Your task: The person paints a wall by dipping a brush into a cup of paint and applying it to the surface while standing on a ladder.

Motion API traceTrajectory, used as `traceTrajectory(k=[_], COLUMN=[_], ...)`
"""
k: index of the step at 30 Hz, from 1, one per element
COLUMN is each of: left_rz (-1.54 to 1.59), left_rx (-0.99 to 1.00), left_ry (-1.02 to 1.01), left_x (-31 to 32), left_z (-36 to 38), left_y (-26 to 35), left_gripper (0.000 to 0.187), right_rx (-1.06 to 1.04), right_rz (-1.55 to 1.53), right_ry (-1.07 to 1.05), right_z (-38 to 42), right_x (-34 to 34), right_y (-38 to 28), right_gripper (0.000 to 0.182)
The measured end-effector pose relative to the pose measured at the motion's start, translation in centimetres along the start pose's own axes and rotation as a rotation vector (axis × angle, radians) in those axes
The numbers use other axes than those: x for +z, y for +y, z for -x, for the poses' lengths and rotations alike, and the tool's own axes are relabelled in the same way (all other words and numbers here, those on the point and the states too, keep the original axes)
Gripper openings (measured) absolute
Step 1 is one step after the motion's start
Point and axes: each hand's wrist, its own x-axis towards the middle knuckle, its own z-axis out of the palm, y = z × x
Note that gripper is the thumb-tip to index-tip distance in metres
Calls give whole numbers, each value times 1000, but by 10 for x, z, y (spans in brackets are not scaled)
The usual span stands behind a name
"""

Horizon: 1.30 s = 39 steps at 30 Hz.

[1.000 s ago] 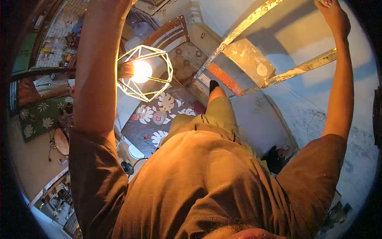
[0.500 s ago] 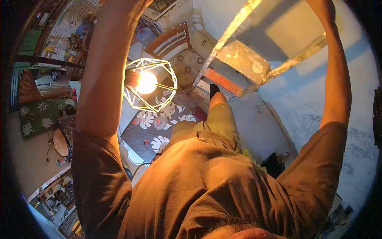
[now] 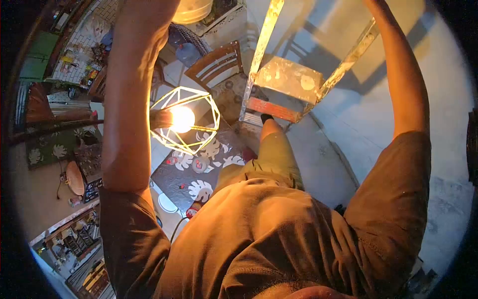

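My left forearm point(image 3: 132, 94) rises past the top edge of the view, so the hand itself is out of sight. Close by its upper end is a pale, ridged, bucket-like container point(image 3: 193, 11), cut off by the frame; whether I touch it cannot be seen. Beside that forearm a lit bulb point(image 3: 182, 119) glows inside a geometric wire cage lampshade point(image 3: 215, 107). My right forearm point(image 3: 406, 84) also runs out at the top, hand hidden. Between both arms stands a paint-splattered stepladder point(image 3: 289, 79), with a foot in a dark sock at its red step point(image 3: 274, 108).
Below the lamp is a table with a dark leaf-patterned cover point(image 3: 172, 174). A wooden chair point(image 3: 219, 65) and a blue water jug point(image 3: 188, 54) are behind it. A pale wall point(image 3: 448, 134) borders the right side. Shelves with clutter point(image 3: 74, 239) line the lower left.
The ladder and my right arm have shifted left in view. The bucket-like container has come into view at the top. The lamp appears slightly lower, and my left hand's fingers have left the frame.
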Motion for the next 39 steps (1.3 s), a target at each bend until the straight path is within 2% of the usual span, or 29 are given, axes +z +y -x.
traceTrajectory(k=[4, 6, 7, 9, 10, 12, 14, 15, 16, 18, 20, 22, 24, 25, 26, 27, 28, 29, 30, 31, 32, 33, 35, 36, 37, 38, 39], left_rz=[-35, -102, -105, -425, -502, -452, -385, -419, -454, -275, -446, -585, -561, -640, -715, -454, -419, -380, -1102, -510, -529, -448, -662, -644, -590, -533, -482], left_rx=[30, -21, -19, -57, -44, -80, -96, -95, -97, -66, 20, -212, -358, -404, -443, -396, -332, -278, -267, -409, -439, -345, -352, -342, -410, -465, -307], left_ry=[9, 121, 137, -12, 66, 107, 153, 238, 327, 236, 368, 602, 916, 911, 900, 676, 806, 933, 744, 1036, 1123, 1140, 1173, 1179, 1184, 1192, 1162], left_x=[-16, -16, -28, -65, -62, -55, -50, -52, -54, -57, -61, -60, -84, -83, -81, -60, -69, -88, -129, -89, -82, -89, -108, -114, -121, -132, -176], left_z=[-19, -27, -38, -52, -48, -42, -38, -32, -25, -8, -5, 1, 31, 55, 67, 35, 51, 90, 137, 98, 97, 113, 74, 79, 68, 71, 103], left_y=[-5, -5, -12, -28, -32, -29, -26, -29, -29, -20, -38, -42, -55, -55, -61, -22, -31, -48, -103, -49, -35, -36, -60, -66, -78, -90, -137], left_gripper=[48, 52, 52, 63, 58, 60, 62, 65, 68, 74, 82, 87, 90, 91, 92, 94, 92, 91, 92, 94, 93, 92, 90, 90, 88, 85, 78], right_rx=[-53, 54, 40, 209, 191, 254, 291, 271, 319, 347, 363, 419, 490, 448, 496, 423, 479, 412, 214, 475, 474, 168, 310, 68, 62, -41, -142], right_rz=[-24, -193, -200, -424, -433, -407, -483, -528, -525, -696, -639, -633, -706, -704, -809, -661, -700, -686, -607, -798, -785, -648, -632, -620, -618, -537, -450], right_ry=[-28, -92, -89, -74, -80, -262, -249, -215, -293, -250, -317, -398, -454, -420, -386, -423, -389, -345, -326, -354, -334, -248, -376, -245, -247, -329, -410], right_z=[0, -3, -5, -6, -6, -3, -2, -2, -3, -1, 1, 0, 2, 14, 21, 21, 37, 35, 44, 45, 53, 59, 30, 20, 3, 3, 5], right_x=[-9, -12, -18, -30, -25, -8, -16, -20, -30, -34, -37, -37, -48, -48, -57, -63, -63, -75, -73, -85, -90, -100, -62, -61, -45, -35, -32], right_y=[1, 4, -3, -15, -5, 19, 18, 18, 18, 20, 23, 25, 24, 27, 25, 28, 24, 24, 29, 20, 16, 19, 18, 17, 28, 38, 42], right_gripper=[50, 44, 44, 34, 34, 45, 44, 43, 39, 34, 33, 35, 30, 29, 28, 28, 28, 28, 29, 31, 32, 29, 26, 21, 21, 15, 23])
